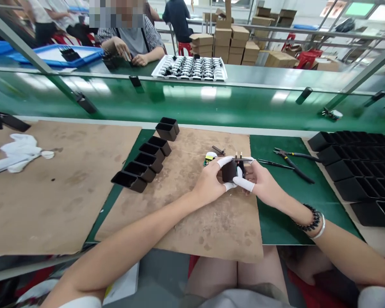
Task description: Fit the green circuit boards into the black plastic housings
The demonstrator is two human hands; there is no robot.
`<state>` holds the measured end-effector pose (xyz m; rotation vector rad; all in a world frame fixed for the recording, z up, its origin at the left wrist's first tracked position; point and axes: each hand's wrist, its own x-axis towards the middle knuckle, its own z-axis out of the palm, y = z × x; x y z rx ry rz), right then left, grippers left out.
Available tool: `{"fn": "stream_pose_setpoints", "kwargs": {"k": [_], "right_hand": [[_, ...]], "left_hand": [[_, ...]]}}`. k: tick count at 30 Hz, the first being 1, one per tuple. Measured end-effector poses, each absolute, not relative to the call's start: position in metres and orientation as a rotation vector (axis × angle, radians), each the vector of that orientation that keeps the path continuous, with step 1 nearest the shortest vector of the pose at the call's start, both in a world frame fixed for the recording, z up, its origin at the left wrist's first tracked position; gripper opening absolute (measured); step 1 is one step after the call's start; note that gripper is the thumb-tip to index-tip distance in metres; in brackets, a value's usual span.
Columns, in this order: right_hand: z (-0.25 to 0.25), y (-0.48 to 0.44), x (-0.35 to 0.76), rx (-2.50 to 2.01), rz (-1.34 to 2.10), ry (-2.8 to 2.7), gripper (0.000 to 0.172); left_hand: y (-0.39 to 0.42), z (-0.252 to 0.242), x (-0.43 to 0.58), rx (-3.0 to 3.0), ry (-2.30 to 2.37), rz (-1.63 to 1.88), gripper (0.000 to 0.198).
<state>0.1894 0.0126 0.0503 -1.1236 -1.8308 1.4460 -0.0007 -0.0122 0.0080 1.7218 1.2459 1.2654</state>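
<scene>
My left hand (211, 180), with white finger cots, is closed on a black plastic case (229, 171) above the brown cardboard sheet. From the right, my right hand (259, 179), also in finger cots, grips a black cover piece (244, 160) with two metal prongs standing up. The two parts meet between my hands, and a white piece shows between them, partly hidden by my fingers. Just behind my left hand lies a small circuit assembly (209, 158) with a yellow block. Beside it is a small dark part (218, 150).
Open black cases (128, 180) form a slanted row at left. Pliers (293, 164) and tweezers (276, 164) lie right, before rows of black cases (356, 186). Behind runs a green conveyor (192, 100) carrying parts. Across it, a person sits by a white tray (224, 77).
</scene>
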Motion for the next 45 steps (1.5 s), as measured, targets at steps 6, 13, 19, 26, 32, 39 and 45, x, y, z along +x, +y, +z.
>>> {"fn": "stream_pose_setpoints", "kwargs": {"k": [6, 13, 19, 26, 32, 39, 45], "right_hand": [[0.093, 0.083, 0.174, -1.375, 0.838, -2.223, 0.024], [0.095, 0.211, 0.136, -1.756, -0.014, -2.11, 0.054], [0.088, 0.214, 0.092, -2.054, -0.124, -2.3, 0.081], [0.109, 0.17, -0.01, -0.923, -0.275, -3.032, 0.089], [0.111, 0.167, -0.065, -0.754, -0.229, -3.216, 0.048], [0.145, 0.155, 0.011, -0.957, 0.07, -2.96, 0.048], [0.139, 0.113, 0.054, -1.023, 0.593, -2.831, 0.07]], "left_hand": [[-0.012, 0.001, 0.005, 1.716, 1.293, 1.28, 0.081], [-0.013, -0.003, 0.012, 1.829, 1.292, 1.143, 0.071], [-0.013, -0.004, 0.011, 2.015, 1.244, 1.073, 0.056], [-0.013, -0.006, 0.012, 2.215, 1.143, 1.087, 0.033], [-0.001, -0.011, -0.002, 2.417, 1.073, 1.379, 0.015], [0.059, 0.007, -0.067, 1.706, 1.527, 2.034, 0.075], [0.074, 0.007, -0.088, 1.444, 1.521, 1.587, 0.076]]}}
